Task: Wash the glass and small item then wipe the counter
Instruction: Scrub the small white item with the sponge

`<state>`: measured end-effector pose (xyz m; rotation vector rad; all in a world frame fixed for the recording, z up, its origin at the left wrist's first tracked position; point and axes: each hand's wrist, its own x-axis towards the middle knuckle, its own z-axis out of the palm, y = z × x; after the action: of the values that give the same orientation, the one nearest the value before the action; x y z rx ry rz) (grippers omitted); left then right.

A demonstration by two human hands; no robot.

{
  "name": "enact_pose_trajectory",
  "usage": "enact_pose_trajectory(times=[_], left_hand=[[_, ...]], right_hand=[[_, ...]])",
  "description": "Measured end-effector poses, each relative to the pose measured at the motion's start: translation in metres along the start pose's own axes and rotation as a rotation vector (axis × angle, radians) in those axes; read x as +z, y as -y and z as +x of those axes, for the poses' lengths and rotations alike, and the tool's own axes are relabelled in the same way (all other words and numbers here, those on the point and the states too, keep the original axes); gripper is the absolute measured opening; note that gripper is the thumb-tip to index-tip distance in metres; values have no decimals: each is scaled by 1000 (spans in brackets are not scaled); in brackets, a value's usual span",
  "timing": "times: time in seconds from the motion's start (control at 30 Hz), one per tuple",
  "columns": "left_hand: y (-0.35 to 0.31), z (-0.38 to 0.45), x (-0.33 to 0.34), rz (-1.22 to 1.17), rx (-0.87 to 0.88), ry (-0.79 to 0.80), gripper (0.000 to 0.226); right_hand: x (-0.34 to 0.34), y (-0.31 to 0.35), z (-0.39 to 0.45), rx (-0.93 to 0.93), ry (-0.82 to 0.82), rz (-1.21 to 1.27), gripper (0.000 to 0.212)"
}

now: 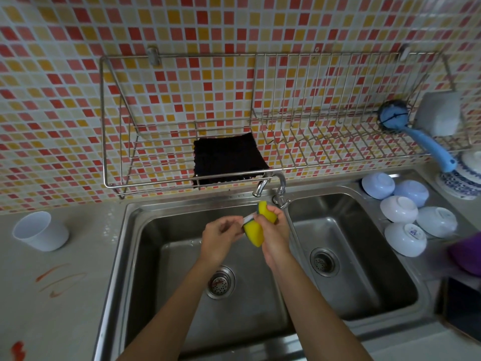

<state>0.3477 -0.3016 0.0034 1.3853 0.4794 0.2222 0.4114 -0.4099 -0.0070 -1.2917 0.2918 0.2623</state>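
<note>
Over the left sink basin (161, 256), my right hand (274, 235) squeezes a yellow sponge (255, 233) folded around a small white item (247, 219). My left hand (221, 234) pinches the left end of that item. The item is mostly hidden by the sponge. A white cup (39, 230) stands on the counter (52, 321) at the left, apart from both hands. Red-orange smears (56, 280) mark the counter below the cup, and a red spot (18, 350) lies near the front left corner.
The tap (270, 186) stands behind my hands between the two basins. A black cloth (229, 157) lies in the wall wire rack (182, 121). Several upturned white bowls (406, 220) sit right of the right basin (351, 256). A blue brush (416, 134) hangs at the rack's right end.
</note>
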Motion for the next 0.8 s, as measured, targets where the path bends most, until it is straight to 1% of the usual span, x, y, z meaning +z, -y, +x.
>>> enact_pose_trajectory(times=[0.13, 0.2, 0.27, 0.33, 0.43, 0.47, 0.53, 0.6, 0.63, 0.73, 0.8], left_hand=[[-1, 3, -2, 74, -21, 43, 10], [-1, 8, -4, 134, -20, 39, 13], [-2, 13, -7, 227, 3, 44, 18], [-1, 16, -10, 295, 30, 59, 17], [-6, 13, -7, 407, 132, 52, 13], [-7, 12, -6, 498, 191, 45, 11], [-8, 10, -4, 658, 283, -9, 15], [-8, 9, -3, 714, 324, -61, 17], [-8, 10, -2, 730, 341, -75, 17], [-5, 10, -2, 745, 388, -87, 16], [-5, 9, -3, 754, 425, -110, 16]], right_hand=[[0, 6, -8, -101, -14, -121, 30], [-1, 10, -14, -215, -5, -215, 28], [-4, 10, -21, -397, 45, -416, 27], [-5, 6, -27, -566, 109, -649, 26], [-4, 3, -28, -728, 151, -872, 31], [-4, 5, -26, -750, 147, -891, 30], [-6, 10, -25, -745, 95, -840, 29], [-8, 10, -26, -757, 6, -799, 28], [-8, 8, -28, -779, -10, -803, 29], [-3, -2, -37, -849, 67, -852, 30], [0, -3, -34, -849, 85, -888, 31]])
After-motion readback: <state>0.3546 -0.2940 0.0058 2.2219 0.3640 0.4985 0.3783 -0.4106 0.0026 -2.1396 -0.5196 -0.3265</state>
